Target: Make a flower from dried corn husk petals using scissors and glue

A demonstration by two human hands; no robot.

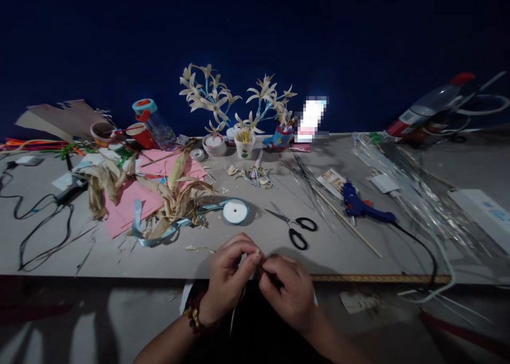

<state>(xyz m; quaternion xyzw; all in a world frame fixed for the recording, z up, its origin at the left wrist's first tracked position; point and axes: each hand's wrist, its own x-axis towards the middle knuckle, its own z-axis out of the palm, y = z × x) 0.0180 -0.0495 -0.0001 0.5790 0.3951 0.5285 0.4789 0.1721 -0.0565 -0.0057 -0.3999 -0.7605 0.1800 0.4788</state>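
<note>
Just over the table's front edge, my left hand point(230, 272) pinches a small pale strip of dried husk point(257, 252) between thumb and forefinger. My right hand point(290, 290) is closed at the same strip, its fingertips meeting the left ones; how much it grips is hidden. A thin pale strand point(232, 319) hangs below my left hand. Black-handled scissors point(297, 230) lie with blades part open beyond my right hand. A white spool of light blue ribbon point(235, 212) rests beyond my left hand, and dried corn husks point(175, 204) are heaped to its left.
Husk flowers on blue stems point(215, 101) stand at the back beside a paper cup point(244, 143). A blue glue gun point(364, 207) lies right, its cord running over the front edge. Pink paper point(129, 207) spreads left; wires and clear wrapping point(414, 183) cover the right side.
</note>
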